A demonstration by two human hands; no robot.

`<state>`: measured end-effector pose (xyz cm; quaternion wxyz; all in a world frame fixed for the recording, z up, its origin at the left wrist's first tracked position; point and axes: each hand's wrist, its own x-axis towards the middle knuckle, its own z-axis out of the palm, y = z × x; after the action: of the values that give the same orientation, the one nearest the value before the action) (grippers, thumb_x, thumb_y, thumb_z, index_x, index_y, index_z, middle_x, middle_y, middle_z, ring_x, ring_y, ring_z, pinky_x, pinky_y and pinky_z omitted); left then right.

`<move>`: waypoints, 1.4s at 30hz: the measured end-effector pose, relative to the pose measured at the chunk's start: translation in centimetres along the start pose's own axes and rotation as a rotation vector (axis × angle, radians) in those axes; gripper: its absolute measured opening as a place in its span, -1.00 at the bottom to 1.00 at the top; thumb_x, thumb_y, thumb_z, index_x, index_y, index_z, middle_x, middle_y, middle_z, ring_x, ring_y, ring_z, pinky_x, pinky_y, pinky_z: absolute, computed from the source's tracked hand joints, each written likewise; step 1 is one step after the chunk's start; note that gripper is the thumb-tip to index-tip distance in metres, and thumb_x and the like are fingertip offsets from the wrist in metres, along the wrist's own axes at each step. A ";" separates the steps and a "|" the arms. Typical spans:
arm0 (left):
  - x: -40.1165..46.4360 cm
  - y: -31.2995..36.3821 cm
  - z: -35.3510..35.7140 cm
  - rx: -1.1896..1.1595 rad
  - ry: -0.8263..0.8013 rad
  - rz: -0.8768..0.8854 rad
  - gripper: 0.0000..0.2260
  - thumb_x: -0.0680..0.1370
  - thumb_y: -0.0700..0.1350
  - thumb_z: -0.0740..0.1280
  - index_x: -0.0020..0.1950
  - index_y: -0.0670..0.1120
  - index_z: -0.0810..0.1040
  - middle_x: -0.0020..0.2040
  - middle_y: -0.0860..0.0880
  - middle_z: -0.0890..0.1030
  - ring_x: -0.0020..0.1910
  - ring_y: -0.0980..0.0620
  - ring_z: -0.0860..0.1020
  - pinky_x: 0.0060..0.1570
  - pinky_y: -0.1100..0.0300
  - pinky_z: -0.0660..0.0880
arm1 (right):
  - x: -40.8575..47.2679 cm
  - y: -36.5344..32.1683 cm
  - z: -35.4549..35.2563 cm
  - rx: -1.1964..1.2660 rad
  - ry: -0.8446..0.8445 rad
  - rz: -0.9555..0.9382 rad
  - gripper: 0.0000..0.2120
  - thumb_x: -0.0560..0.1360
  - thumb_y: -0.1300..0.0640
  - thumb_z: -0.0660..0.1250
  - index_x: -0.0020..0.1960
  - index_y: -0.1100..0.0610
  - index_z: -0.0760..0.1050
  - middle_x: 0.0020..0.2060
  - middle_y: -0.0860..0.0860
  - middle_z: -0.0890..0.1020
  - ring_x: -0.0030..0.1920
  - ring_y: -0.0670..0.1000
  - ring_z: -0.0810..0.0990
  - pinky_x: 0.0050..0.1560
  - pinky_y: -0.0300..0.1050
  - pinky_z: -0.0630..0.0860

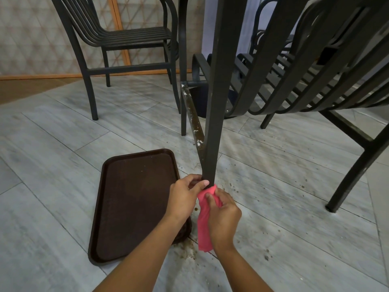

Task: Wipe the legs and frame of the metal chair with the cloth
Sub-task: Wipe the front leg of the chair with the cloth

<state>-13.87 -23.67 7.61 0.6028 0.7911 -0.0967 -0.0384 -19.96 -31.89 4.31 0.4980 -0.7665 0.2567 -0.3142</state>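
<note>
Gripping the foot of a dark grey square-tube metal chair leg [212,114], the left hand [185,197] is seen just left of centre, thumb laid across the tube's front face and fingers curled round behind it. A pink cloth [203,224] is wrapped round the very bottom of that leg, directly below the left thumb, and hangs down as a crumpled strip toward 6 o'clock. The right hand [224,216] is closed on the cloth from the 4 o'clock side, thumb pressed on the pink fabric, fingers curled behind it. Both hands touch or nearly touch at the leg.

The leg rises toward 12 o'clock and belongs to the dark slatted metal chair [305,66] filling the upper right; its other legs are seen planted at 3 o'clock. A lower crossbar [192,114] behind the held leg is marked with white and brown grime.

A dark brown rectangular plastic tray [126,199] lies flat on the floor at 9 o'clock of the hands, partly covered by the left forearm. Brown specks and a crumbly stain are scattered on the grey plank-pattern tiled floor [52,148] around 5 o'clock of the hands. A second dark metal slatted chair [126,36] stands well apart at 11 o'clock, before a patterned wall.
</note>
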 end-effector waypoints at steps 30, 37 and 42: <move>-0.3 -0.5 0.0 -0.017 -0.038 0.004 -0.79 0.45 0.02 0.42 0.05 0.02 0.62 -0.13 0.19 0.65 -0.10 0.34 0.59 -0.13 0.50 0.48 | -1.1 3.5 -1.4 -0.047 -0.253 0.240 -0.72 0.47 0.16 0.39 0.17 0.15 0.56 -0.07 -0.12 0.60 -0.17 -0.23 0.50 -0.22 -0.58 0.36; -0.4 -1.6 -0.6 -0.008 -0.050 -0.072 -0.71 0.44 0.00 0.44 0.12 -0.05 0.61 -0.09 0.03 0.66 -0.05 0.16 0.61 -0.01 0.23 0.55 | -1.9 3.2 -2.9 -0.187 -0.356 0.031 -0.62 0.48 0.28 0.33 0.29 0.15 0.46 0.11 -0.05 0.38 -0.09 -0.23 0.44 -0.11 -0.61 0.33; -0.3 -2.2 -1.2 0.001 -0.066 -0.091 -0.74 0.46 0.04 0.41 0.09 -0.03 0.62 -0.10 0.02 0.67 -0.05 0.13 0.62 0.04 0.12 0.56 | -2.3 2.3 -3.3 -0.356 -0.264 -0.400 -0.66 0.42 0.37 0.38 0.18 0.18 0.55 0.12 0.07 0.52 -0.11 -0.03 0.58 -0.21 -0.40 0.49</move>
<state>-13.74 -21.91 5.85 0.5967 0.7931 -0.0807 -0.0918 -24.15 -33.08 2.65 0.3132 -0.9112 0.0848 -0.2539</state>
